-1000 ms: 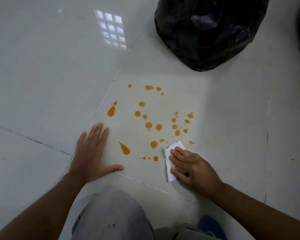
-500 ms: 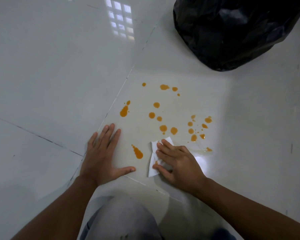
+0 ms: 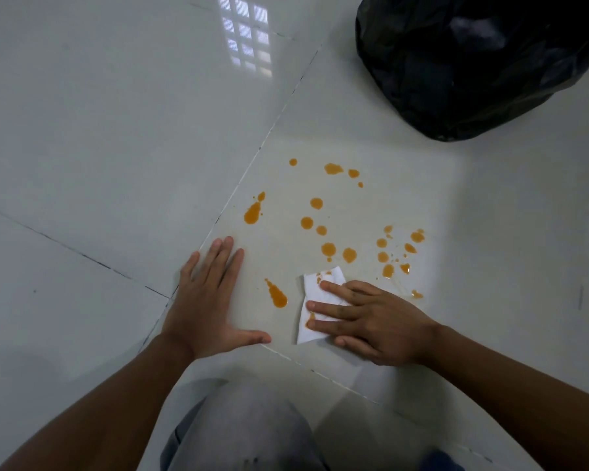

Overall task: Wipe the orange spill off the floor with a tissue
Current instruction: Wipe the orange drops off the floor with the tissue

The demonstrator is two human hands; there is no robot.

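A: Head view. Where is the tissue [image 3: 315, 302]?

B: Lower centre of the frame, flat on the floor [image 3: 99, 130], pinned under the right hand [image 3: 371, 322]. Its fingers [image 3: 330, 305] lie spread and straight on top, pressing down, not curled around it. The tissue's upper and left edges stick out past the fingertips, both stained orange.

A: And the left hand [image 3: 206, 300]?

B: Just left of it, palm flat on the tile, fingers extended, holding nothing. Its thumb points toward the tissue without touching it.

A: The spill [image 3: 329, 248]?

B: Scattered drops across the middle of the frame. An elongated drop [image 3: 278, 295] sits between the two hands, just beside the tissue's left edge. Two drops lie just above the tissue's top edge, a cluster fills the centre right, and a small arc sits higher up.

A: Any room around it?

B: The left side of the frame is bare tile, crossed by grout lines [image 3: 276, 120]. A black bag [image 3: 473, 62] fills the upper right corner, well apart from the topmost drops. A grey-clad knee [image 3: 245, 426] closes off the bottom centre.
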